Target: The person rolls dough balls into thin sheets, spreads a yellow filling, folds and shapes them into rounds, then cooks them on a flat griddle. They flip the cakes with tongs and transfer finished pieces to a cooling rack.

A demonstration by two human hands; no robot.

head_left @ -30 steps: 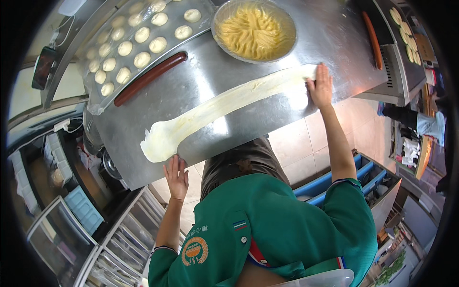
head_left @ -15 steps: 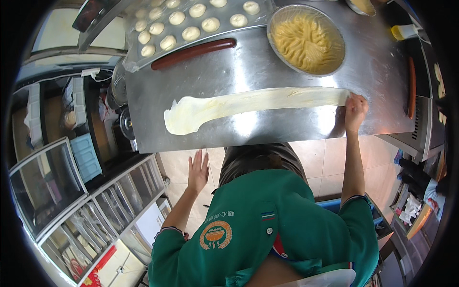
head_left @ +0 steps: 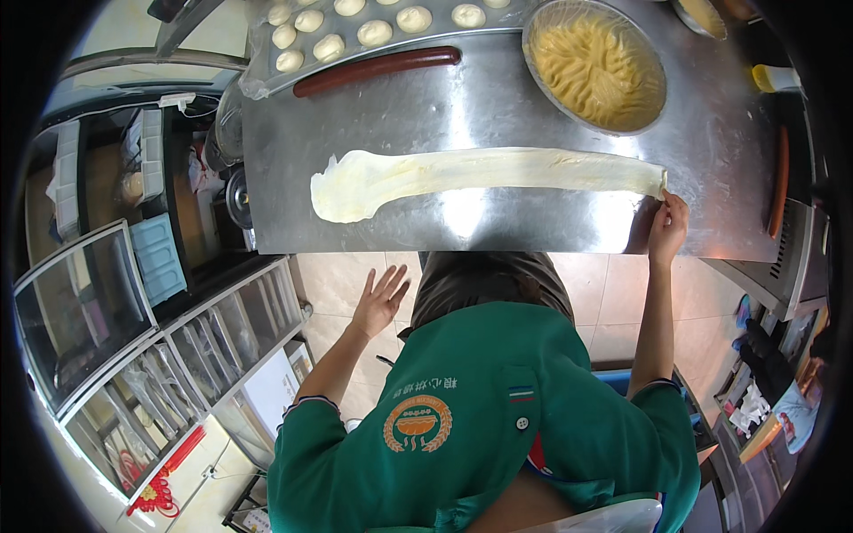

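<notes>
A long, thin strip of pale dough (head_left: 498, 169) lies flat across the steel table, wide and ragged at its left end. My right hand (head_left: 668, 229) is at the narrow right end, thumb and fingers pinching its near corner, where the edge looks slightly turned up. My left hand (head_left: 382, 302) hangs off the table's front edge, fingers spread and holding nothing. Beyond the strip, a brown rolling pin (head_left: 378, 71) lies at the back left, and a metal bowl (head_left: 659, 96) holds yellow, creamy filling (head_left: 595, 71).
A tray (head_left: 426, 41) of round dough pieces stands behind the rolling pin. The steel table (head_left: 373, 120) has another brown stick (head_left: 778, 182) at its right edge. A yellow-and-white bottle (head_left: 775, 78) is at the far right. Shelves with a blue tray (head_left: 158, 258) stand to the left.
My right hand has slid from the middle of the strip's right end toward its near corner. My left hand's fingers have spread wider. The whole view has shifted slightly.
</notes>
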